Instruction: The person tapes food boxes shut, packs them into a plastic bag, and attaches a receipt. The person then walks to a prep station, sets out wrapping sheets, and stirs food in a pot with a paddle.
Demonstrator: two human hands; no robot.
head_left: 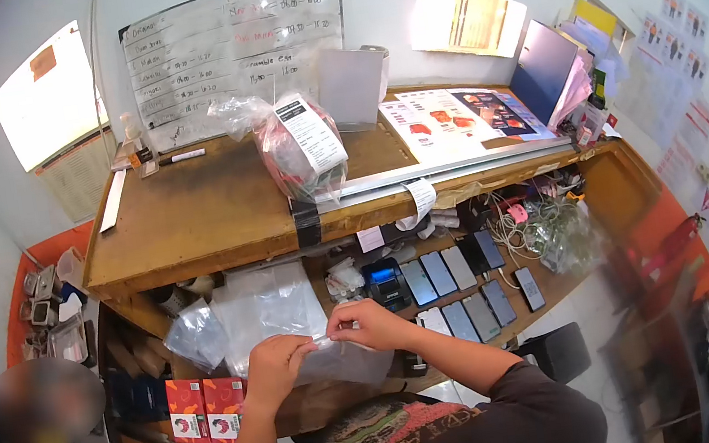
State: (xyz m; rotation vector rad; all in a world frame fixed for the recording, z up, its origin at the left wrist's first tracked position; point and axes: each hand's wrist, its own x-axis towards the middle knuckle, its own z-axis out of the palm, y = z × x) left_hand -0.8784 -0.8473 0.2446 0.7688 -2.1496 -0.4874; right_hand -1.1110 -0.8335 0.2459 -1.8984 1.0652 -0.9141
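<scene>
Both hands meet over the lower shelf of the wooden counter, with a clear plastic bag [345, 370] hanging below them. My left hand [275, 366] pinches the bag's top edge between thumb and fingertips. Close by on its right, my right hand [369, 324] has its fingers closed on the same edge. A small whitish strip shows between the fingertips, too small to make out. Behind the hands lies a stack of clear plastic bags [262, 289], beside a crumpled clear bag [197, 336].
Several phones [460, 267] lie in rows right of a black and blue device [386, 284]. Cables [513, 222] tangle behind them. On the counter [200, 216] stands a tied plastic bag with a receipt [301, 152]. Red boxes [207, 408] sit lower left.
</scene>
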